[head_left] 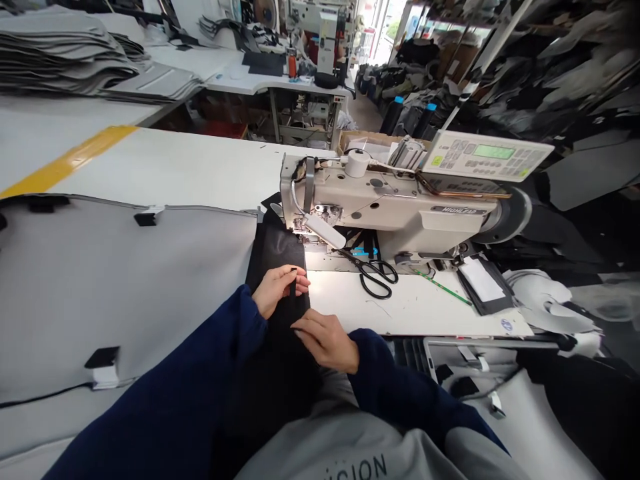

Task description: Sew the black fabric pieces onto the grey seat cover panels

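Observation:
A narrow black strip (293,288) is pinched at its upper end by my left hand (278,288). Lower and to the right, my right hand (324,339) is closed, thumb and fingertips together at the strip's lower end. Both hands are over a black fabric panel (277,250), which runs from under the sewing machine's (390,207) needle area down toward my lap. Joined or lying against the panel's left side is a large grey sheet (150,280) with black-and-white tabs. Black-handled scissors (375,275) lie on the table right of my hands.
The white sewing table (350,313) carries a green stick (443,287) and a small blue item (364,251) by the machine. A control panel (490,155) sits atop the machine. Stacked grey sheets (65,53) stand at the back left, another sewing machine (327,43) behind.

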Available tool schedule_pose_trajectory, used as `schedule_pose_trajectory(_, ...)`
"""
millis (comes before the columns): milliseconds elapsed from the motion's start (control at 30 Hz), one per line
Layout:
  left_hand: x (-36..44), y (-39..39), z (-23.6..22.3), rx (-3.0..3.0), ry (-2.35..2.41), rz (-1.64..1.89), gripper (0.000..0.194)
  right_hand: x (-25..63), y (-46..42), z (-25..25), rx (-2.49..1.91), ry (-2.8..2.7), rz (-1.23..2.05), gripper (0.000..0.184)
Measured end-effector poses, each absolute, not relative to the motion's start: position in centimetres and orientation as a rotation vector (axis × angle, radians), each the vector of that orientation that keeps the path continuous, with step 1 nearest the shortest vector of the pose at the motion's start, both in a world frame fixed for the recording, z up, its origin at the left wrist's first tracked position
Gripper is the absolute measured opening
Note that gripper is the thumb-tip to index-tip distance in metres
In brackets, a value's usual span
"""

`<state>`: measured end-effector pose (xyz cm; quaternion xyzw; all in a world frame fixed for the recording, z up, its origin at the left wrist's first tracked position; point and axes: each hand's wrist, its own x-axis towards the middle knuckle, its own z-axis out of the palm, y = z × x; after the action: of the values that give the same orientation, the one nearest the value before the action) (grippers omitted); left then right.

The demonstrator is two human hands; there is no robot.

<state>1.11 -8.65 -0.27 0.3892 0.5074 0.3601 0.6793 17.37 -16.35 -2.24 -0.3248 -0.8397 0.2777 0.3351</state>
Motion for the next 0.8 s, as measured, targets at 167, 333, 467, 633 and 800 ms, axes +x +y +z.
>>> schedule_pose_trajectory(167, 0.8, -9.0, -0.1, 1.198, 1.261, 0.733, 0.033, 17.3, -15.5, -2.0, -1.011, -1.682, 1.503, 0.026)
schedule_pose_trajectory(333, 1.5, -9.6, 1.0, 0.874, 1.075, 0.673, 0.037, 17.4, -13.5, -1.6, -1.052, -1.464, 1.724, 0.038)
schedule_pose_trajectory(467, 1.6, -9.7, 1.6, 0.791, 1.064, 0.719, 0.035, 17.5, -13.1, -1.7, -1.068, -1.439, 1.769, 0.036)
schedule_pose_trajectory(633, 1.5, -9.9, 1.7, 0.841, 1.033, 0.725, 0.03, 17.7, -13.1, -2.2, -1.077, -1.407, 1.8, 0.036)
schedule_pose_trajectory(800, 1.8, -10.1, 1.8, 0.904, 1.049, 0.73, 0.025, 17.7, -12.9, -2.4, -1.038, -1.351, 1.818, 0.038)
